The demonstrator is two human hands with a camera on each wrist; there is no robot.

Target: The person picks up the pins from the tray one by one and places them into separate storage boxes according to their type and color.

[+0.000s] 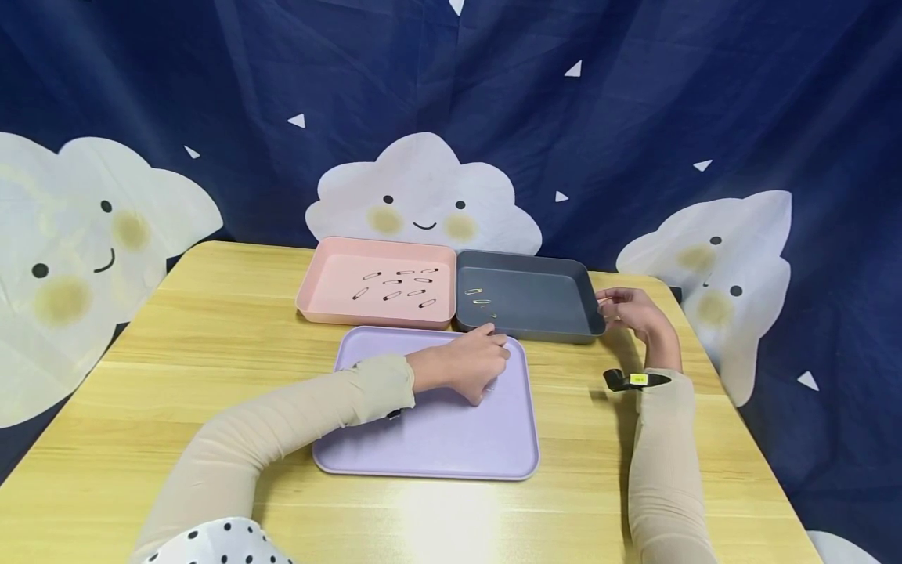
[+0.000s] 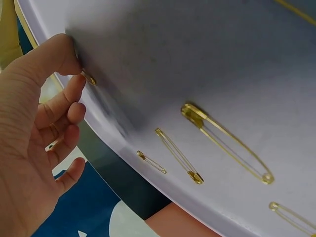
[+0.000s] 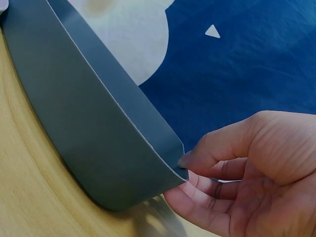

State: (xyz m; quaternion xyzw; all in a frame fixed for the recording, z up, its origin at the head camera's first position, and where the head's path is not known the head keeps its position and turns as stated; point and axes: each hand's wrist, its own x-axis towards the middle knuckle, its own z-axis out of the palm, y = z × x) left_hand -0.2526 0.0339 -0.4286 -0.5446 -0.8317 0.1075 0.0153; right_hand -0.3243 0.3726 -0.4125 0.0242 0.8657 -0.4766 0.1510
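Above the upper right of the lavender tray (image 1: 423, 442), my left hand (image 1: 474, 364) pinches a small gold safety pin (image 2: 89, 78) between thumb and forefinger. More gold safety pins (image 2: 229, 143) of different sizes lie on that tray, best seen in the left wrist view; in the head view my hand covers most of this spot. My right hand (image 1: 630, 309) grips the right end of the dark grey tray (image 1: 543, 301), thumb (image 3: 190, 159) inside its rim and fingers outside. A few gold safety pins (image 1: 482, 301) lie at the left of the grey tray.
The pink tray (image 1: 327, 286) touches the grey tray's left side and holds several black safety pins (image 1: 391, 282). Both stand on a wooden table (image 1: 211, 352), behind the lavender tray. A dark blue curtain (image 1: 493, 70) with smiling clouds hangs behind.
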